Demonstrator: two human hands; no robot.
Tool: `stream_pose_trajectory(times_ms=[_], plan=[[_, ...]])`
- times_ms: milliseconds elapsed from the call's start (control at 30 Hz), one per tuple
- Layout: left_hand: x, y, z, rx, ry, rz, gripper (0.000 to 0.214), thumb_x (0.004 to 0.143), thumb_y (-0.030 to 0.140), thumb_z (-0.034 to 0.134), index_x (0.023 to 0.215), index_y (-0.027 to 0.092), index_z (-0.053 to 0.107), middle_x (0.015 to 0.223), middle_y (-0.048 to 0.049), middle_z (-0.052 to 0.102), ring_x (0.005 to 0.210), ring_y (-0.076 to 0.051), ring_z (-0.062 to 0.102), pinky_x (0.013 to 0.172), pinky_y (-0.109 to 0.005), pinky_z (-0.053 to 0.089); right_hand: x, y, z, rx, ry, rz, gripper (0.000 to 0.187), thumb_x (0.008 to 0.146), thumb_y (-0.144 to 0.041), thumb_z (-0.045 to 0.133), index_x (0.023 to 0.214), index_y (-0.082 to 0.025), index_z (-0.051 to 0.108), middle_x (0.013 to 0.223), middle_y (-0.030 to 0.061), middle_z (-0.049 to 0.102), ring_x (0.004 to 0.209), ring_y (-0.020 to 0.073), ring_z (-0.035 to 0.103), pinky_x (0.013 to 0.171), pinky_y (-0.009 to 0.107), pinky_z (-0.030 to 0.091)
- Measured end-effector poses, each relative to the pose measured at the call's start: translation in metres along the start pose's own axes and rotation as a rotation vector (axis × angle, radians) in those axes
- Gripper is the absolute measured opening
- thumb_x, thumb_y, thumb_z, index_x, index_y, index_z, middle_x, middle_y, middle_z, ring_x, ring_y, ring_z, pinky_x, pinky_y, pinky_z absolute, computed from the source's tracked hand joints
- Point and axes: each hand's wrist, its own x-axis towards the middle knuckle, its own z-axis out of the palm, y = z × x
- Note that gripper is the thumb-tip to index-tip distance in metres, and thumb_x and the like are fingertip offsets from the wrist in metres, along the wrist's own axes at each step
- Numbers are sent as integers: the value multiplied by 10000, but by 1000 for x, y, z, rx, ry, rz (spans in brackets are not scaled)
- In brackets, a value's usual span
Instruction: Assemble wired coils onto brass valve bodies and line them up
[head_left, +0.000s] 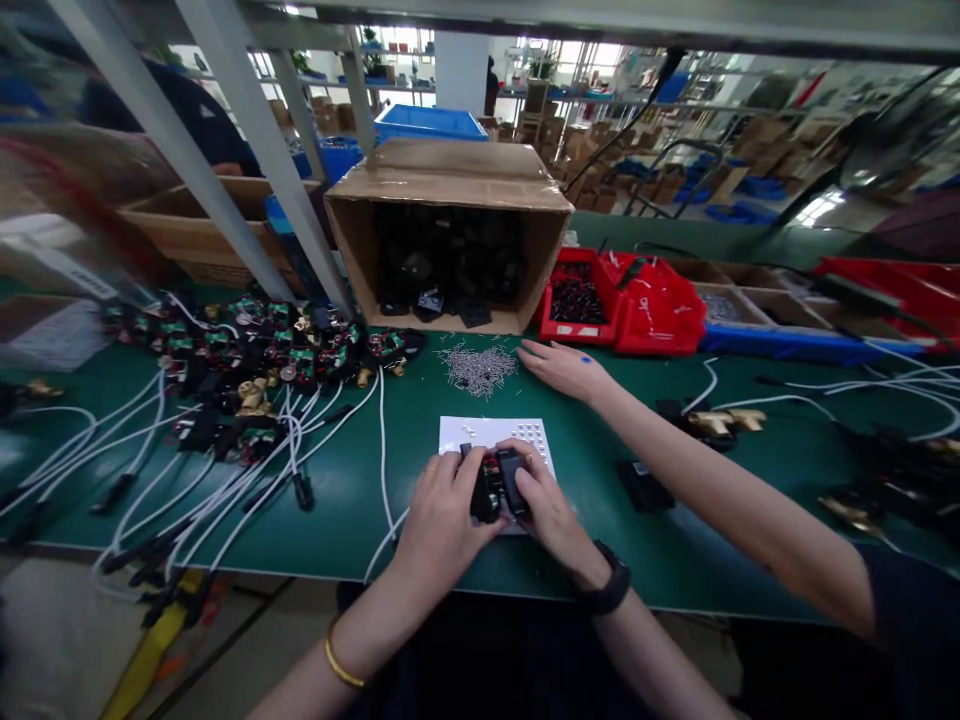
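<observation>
Near the table's point(585, 440) front edge, left hand point(444, 500) clasps black housing point(486, 505) and right hand point(551, 508) black cover point(511, 474), probably a fitting step, alignment needed next

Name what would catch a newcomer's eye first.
Probably the open cardboard box of dark parts, on the green table's far side. Nearer, the left hand and right hand hold a black device above a white sheet. From the right, a co-worker's hand extends beside a pile of small metal pieces.
</observation>
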Motion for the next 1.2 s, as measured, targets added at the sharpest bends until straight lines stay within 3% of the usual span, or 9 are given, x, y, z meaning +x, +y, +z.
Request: stream_pose_trajectory(times_ms=[100, 400, 533, 600, 667, 767, 867, 933, 1200], plan=[[1, -4, 1, -80, -10, -11, 683, 575, 233, 756, 1178, 191, 437, 1023, -77, 554, 938, -264, 506, 813, -415, 452, -2, -5, 2, -280, -67, -154, 321, 899, -356, 374, 1168, -198, 451, 1130, 59, 517, 1051, 205, 484, 928, 337, 376], [1, -14, 14, -307, 9, -7, 626, 624, 164, 668, 1202, 262, 449, 1048, -65, 551, 978, -254, 512, 855, -405, 414, -5, -2, 17, -618, -2, -213, 388, 869, -306, 422, 1238, -189, 402, 1182, 102, 490, 1098, 250, 462, 954, 413, 360], [3, -26, 22, -629, 24, -137, 681, 548, 174, 742, 1145, 237, 420, 1160, -65, 503, 1072, -252, 491, 931, -408, 375, -3, -2, 14, -265, -13, -19, 454, 842, -414, 488, 1251, -240, 393, 1015, 63, 573, 794, 200, 578, 641, 324, 494], [2, -33, 25, -788, 17, -170, 700, 570, 189, 743, 1160, 228, 370, 1196, -73, 471, 1101, -236, 479, 952, -389, 362, -3, 4, 13, 1, -51, 210, 360, 823, -463, 510, 1139, -291, 484, 796, 2, 581, 423, 92, 432, 351, 213, 343], [0, -40, 26, -902, -29, -166, 710, 589, 225, 746, 1177, 221, 349, 1193, -82, 471, 1096, -231, 483, 952, -377, 362, -4, 11, 14, 158, -81, 350, 266, 772, -469, 585, 986, -313, 565, 705, -31, 550, 321, 34, 226, 282, 179, 170], [1, -49, 24, -1068, -132, -119, 808, 551, 404, 770, 1207, 194, 346, 1193, -113, 486, 1084, -259, 489, 934, -378, 373, -5, 21, 18, 202, -32, 355, 229, 705, -438, 663, 893, -322, 601, 670, -39, 533, 319, 26, 192, 266, 179, 138], [7, -52, 20, -1172, -146, -149, 636, 715, 581, 554, 1175, 161, 426, 1155, -120, 522, 1053, -248, 504, 903, -353, 387, -5, 25, 23, 198, 2, 337, 228, 696, -441, 662, 884, -324, 607, 641, -40, 527, 311, 29, 183, 252, 187, 126], [12, -50, 20, -1159, -110, -245, 476, 813, 535, 440, 1089, 153, 508, 1044, -97, 574, 955, -213, 540, 830, -313, 417, -5, 24, 25, 193, 10, 321, 219, 706, -425, 657, 897, -328, 610, 702, -30, 559, 311, 28, 215, 251, 185, 129], [10, -41, 32, -1149, 56, -371, 318, 780, 428, 553, 946, 158, 573, 842, -36, 603, 737, -153, 556, 662, -240, 426, -9, 20, 27, 131, 40, 216, 271, 728, -359, 632, 991, -299, 619, 817, -4, 618, 716, 185, 603, 388, 210, 414]])
